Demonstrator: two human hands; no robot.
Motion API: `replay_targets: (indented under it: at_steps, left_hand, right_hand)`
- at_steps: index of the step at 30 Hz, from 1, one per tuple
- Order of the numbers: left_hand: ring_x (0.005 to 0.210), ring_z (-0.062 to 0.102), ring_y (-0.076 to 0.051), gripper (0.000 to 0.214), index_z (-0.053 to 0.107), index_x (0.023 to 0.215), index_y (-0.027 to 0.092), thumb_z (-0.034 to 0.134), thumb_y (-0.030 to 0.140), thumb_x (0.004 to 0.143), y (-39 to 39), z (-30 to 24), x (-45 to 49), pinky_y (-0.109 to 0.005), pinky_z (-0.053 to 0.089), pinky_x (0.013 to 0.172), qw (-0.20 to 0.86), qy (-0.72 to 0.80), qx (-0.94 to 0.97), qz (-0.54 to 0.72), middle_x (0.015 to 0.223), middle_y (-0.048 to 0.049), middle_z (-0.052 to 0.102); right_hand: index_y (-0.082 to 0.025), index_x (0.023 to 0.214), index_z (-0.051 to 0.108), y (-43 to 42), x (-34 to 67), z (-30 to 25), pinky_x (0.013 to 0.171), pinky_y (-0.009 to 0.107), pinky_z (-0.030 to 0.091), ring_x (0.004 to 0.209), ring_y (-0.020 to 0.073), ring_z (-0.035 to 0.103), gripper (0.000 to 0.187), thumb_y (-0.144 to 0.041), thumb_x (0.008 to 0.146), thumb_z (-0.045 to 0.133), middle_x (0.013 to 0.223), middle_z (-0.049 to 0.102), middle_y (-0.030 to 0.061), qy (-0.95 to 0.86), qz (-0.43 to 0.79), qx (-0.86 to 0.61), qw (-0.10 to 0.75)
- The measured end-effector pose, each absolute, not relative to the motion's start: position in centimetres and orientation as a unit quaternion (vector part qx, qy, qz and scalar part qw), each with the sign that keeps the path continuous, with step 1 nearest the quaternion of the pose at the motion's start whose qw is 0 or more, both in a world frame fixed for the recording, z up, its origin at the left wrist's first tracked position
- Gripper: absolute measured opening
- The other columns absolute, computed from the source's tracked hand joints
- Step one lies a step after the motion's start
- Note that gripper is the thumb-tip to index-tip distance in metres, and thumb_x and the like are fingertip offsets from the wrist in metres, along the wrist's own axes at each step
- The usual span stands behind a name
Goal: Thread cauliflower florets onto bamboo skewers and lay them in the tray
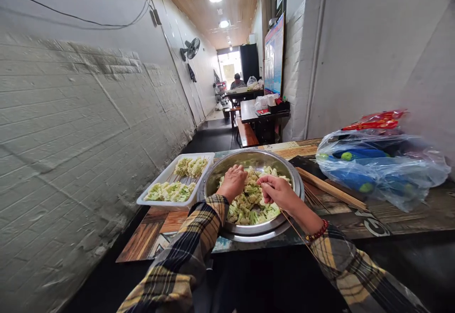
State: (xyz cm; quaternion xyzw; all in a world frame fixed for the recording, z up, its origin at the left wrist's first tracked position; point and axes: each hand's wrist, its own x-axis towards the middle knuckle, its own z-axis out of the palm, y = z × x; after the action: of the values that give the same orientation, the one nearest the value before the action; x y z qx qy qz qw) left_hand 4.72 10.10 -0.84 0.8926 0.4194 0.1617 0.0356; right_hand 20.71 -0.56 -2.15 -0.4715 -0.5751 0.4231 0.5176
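Note:
A wide steel bowl (297,187) full of cut cauliflower florets (254,199) stands on the table in front of me. My left hand (233,180) is over the bowl's left half with its fingers curled down at the florets; whatever its fingertips grip is hidden. Over the right half, my right hand (279,193) pinches a thin bamboo skewer (298,231), whose long end slants down past my wrist. To the left, a white tray (144,201) holds cauliflower skewers (192,167) in two groups.
A bundle of bamboo skewers (332,190) lies right of the bowl. Beyond it sits a clear plastic bag (387,166) with blue and green contents and a red packet (375,120). A brick wall (88,138) runs along the left. Farther back, a person (237,82) sits at a table.

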Motion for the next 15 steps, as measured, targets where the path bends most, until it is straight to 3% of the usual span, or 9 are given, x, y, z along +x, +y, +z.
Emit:
replay_targets:
  at_steps: [2,5,7,8,11,15]
  left_hand:
    - [0.097,0.053,-0.024,0.011,0.064,0.074,0.016,0.055,0.009,0.071,10.1,-0.5,4.5,-0.038,0.040,0.090,0.057,0.422,0.883,0.199,0.093,-0.0121,0.062]
    - [0.079,0.056,-0.018,0.013,0.062,0.086,0.015,0.053,0.019,0.078,9.8,0.6,3.9,-0.031,0.045,0.073,0.101,0.430,0.860,0.255,0.084,-0.0076,0.062]
    - [0.065,0.054,-0.012,0.020,0.060,0.092,0.014,0.050,0.029,0.083,9.0,1.3,3.2,-0.024,0.044,0.060,0.205,0.426,0.820,0.322,0.076,-0.0035,0.060]
    - [0.060,0.052,-0.010,0.024,0.059,0.092,0.013,0.054,0.034,0.081,8.5,1.6,2.9,-0.022,0.042,0.055,0.306,0.412,0.771,0.376,0.074,-0.0018,0.059]
    - [0.060,0.052,-0.007,0.031,0.059,0.088,0.014,0.071,0.035,0.068,6.3,1.8,2.0,-0.020,0.043,0.055,0.549,0.357,0.587,0.476,0.076,0.0006,0.058]
    - [0.067,0.057,-0.008,0.033,0.058,0.086,0.015,0.077,0.026,0.062,4.0,0.8,1.5,-0.022,0.048,0.063,0.648,0.319,0.459,0.518,0.082,-0.0007,0.061]
  right_hand:
    - [-0.017,0.091,0.059,-0.6,20.8,-2.1,0.040,0.017,0.039,0.042,0.0081,0.055,0.017,-0.026,0.080,0.049,0.052,0.054,-0.0074,-0.574,0.420,-0.470,0.523]
    - [-0.017,0.092,0.059,-0.7,20.9,-2.1,0.040,0.017,0.039,0.042,0.0079,0.055,0.017,-0.026,0.081,0.049,0.053,0.053,-0.0071,-0.568,0.420,-0.468,0.531]
    - [-0.017,0.092,0.060,-0.7,20.9,-2.1,0.041,0.017,0.040,0.042,0.0076,0.054,0.017,-0.026,0.082,0.049,0.054,0.054,-0.0067,-0.566,0.423,-0.465,0.534]
    - [-0.017,0.092,0.060,-0.7,20.9,-2.1,0.042,0.018,0.041,0.042,0.0075,0.054,0.018,-0.027,0.082,0.049,0.055,0.054,-0.0066,-0.565,0.424,-0.463,0.535]
    - [-0.016,0.093,0.060,-0.8,20.9,-2.1,0.043,0.019,0.043,0.042,0.0072,0.052,0.020,-0.030,0.083,0.050,0.056,0.053,-0.0064,-0.568,0.428,-0.458,0.533]
    - [-0.015,0.095,0.060,-1.3,21.0,-1.9,0.046,0.020,0.042,0.045,0.0070,0.052,0.024,-0.035,0.085,0.050,0.061,0.056,-0.0047,-0.574,0.433,-0.451,0.529]
